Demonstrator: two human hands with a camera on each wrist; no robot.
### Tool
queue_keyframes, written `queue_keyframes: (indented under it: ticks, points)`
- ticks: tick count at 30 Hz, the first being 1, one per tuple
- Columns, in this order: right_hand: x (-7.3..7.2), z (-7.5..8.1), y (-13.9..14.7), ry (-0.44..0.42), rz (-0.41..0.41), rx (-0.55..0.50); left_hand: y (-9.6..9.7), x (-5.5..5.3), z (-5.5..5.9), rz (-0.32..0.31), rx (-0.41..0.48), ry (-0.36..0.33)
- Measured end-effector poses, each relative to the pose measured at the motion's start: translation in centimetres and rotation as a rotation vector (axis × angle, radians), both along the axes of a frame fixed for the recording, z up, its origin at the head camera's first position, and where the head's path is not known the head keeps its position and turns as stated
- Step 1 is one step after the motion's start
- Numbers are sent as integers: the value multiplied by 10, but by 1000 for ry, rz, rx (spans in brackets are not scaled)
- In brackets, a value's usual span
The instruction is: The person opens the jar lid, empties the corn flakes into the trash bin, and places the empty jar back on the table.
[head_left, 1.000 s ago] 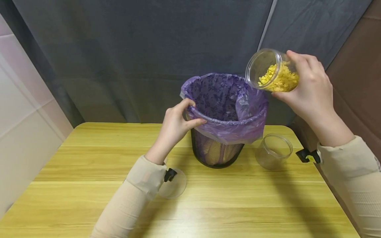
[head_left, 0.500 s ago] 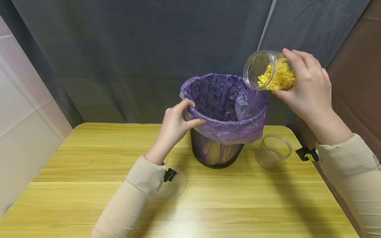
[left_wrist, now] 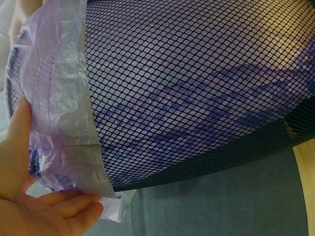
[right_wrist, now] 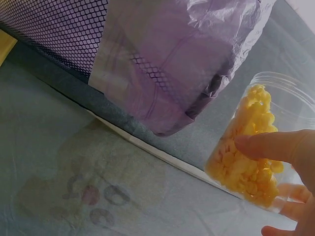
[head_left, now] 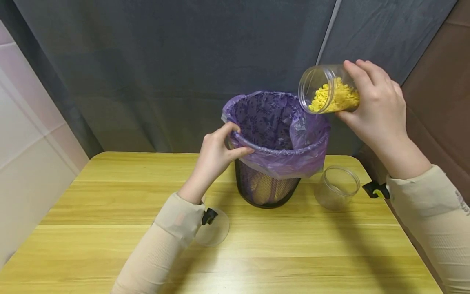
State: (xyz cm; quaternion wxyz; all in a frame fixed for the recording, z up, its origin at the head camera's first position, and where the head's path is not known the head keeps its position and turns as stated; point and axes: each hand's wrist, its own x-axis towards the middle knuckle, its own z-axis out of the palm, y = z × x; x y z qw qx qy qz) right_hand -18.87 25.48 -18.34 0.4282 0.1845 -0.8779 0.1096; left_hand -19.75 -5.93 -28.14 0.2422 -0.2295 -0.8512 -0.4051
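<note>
A black mesh wastebasket [head_left: 269,190] stands on the table, lined with a purple plastic bag [head_left: 290,163] folded over its rim. My left hand [head_left: 218,151] grips the rim and bag at the left side, thumb outside; the left wrist view shows its fingers at the bag's folded edge [left_wrist: 74,113]. My right hand [head_left: 378,102] holds a clear plastic jar [head_left: 315,79], tilted on its side with its open mouth toward the basket's right rim. Yellow flakes [head_left: 335,98] lie along the jar's lower wall, reaching near its mouth. In the right wrist view the thumb presses the jar's side [right_wrist: 234,128].
An uncovered clear jar [head_left: 338,188] stands on the table right of the basket. A clear round lid [head_left: 214,228] lies flat by the left wrist. Behind the wooden table [head_left: 110,204] hangs a dark grey curtain [head_left: 165,73].
My right hand has brought the jar slightly left, closer over the basket's right rim, and tipped it further. The yellow flakes have slid toward its mouth. My left hand stays in place.
</note>
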Motion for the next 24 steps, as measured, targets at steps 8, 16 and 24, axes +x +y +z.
queue_keyframes:
  ticks: [8,16,24]
  points:
    - [-2,-2,1,46,11,38,0,0,-1,4,-2,8]
    - [-3,-3,2,60,9,51,0,0,-1,0,-2,19]
    - [-5,-5,1,94,28,66,-1,-1,-2,-2,-3,18]
